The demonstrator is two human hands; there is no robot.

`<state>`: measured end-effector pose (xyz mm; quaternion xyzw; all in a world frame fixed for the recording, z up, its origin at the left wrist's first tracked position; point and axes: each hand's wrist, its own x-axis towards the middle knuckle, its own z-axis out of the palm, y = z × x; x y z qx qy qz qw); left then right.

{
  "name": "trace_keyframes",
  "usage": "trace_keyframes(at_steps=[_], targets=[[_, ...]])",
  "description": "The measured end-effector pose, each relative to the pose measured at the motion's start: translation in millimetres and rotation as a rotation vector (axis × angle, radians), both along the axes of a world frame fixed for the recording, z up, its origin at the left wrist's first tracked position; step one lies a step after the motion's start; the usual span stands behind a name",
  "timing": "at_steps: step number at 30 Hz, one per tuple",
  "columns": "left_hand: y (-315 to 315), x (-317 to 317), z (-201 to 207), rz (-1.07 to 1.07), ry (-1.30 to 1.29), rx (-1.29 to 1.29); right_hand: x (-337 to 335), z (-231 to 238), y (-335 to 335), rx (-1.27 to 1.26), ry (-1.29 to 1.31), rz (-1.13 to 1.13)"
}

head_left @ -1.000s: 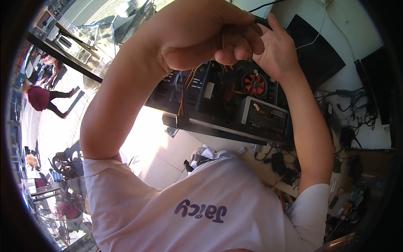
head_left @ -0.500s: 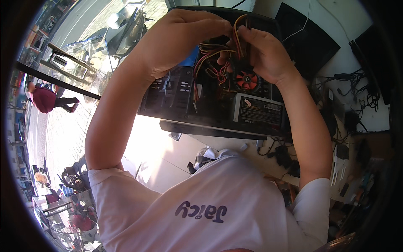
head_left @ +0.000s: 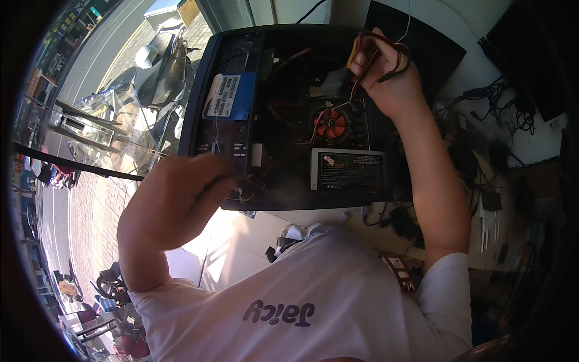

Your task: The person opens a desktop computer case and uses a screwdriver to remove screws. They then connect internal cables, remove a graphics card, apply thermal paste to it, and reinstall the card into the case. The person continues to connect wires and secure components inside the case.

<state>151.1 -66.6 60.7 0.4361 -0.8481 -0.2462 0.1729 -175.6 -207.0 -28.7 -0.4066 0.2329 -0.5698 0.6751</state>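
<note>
An opened black computer case (head_left: pixel 259 57) lies in front of me, its inside facing up. My right hand (head_left: pixel 389 75) is raised over its right far side, closed on a bundle of power cables (head_left: pixel 360 51). Red, yellow and black wires loop around its fingers. My left hand (head_left: pixel 187 199) is at the near left corner, beside a small tangle of wires (head_left: pixel 247 190); motion blurs its fingers. Inside the case are a red cooling fan (head_left: pixel 332 123), a power supply (head_left: pixel 350 170) near the front and a blue-faced drive (head_left: pixel 234 96) with a white label at the left.
A dark flat panel (head_left: pixel 434 45) leans at the back right. Tangled black cables (head_left: pixel 518 114) lie on the right. A clear-covered scooter (head_left: pixel 129 114) stands outside on the left, next to the paving. Small black parts (head_left: pixel 401 223) sit by the case's near right.
My left hand has left the cables beside my right hand and moved down to the near left corner. The fan and drive are now uncovered. My right hand still holds cables.
</note>
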Motion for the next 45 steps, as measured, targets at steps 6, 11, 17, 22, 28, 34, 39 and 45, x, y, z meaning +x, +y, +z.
trace_keyframes(at_steps=[6, 11, 17, 22, 28, 34, 39, 45], targets=[[72, 2, -63, -0.524, -0.561, 0.577, -12, 6, -4, 0.184, -0.135, -0.046], [80, 11, -80, -0.493, -0.613, 0.258, 3, 8, -6, 0.167, -0.004, -0.007], [17, -9, -51, -0.104, 0.221, -0.009, 37, 25, 1, 0.141, 0.075, 0.048], [-60, -91, -79, 0.091, 0.561, -0.007, 56, 35, 5, 0.136, 0.158, 0.021], [-105, -118, -83, 0.043, 0.723, 0.756, 48, 43, 5, 0.13, 0.383, -0.159], [-108, -116, -91, -0.115, 0.967, 1.056, 27, 37, 10, 0.126, 0.407, -0.177], [-105, -115, -88, -0.098, 1.015, 1.077, 23, 36, 10, 0.07, 0.446, -0.136], [-104, -112, -85, -0.037, 1.028, 1.018, 12, 40, 20, 0.044, 0.501, -0.174]])
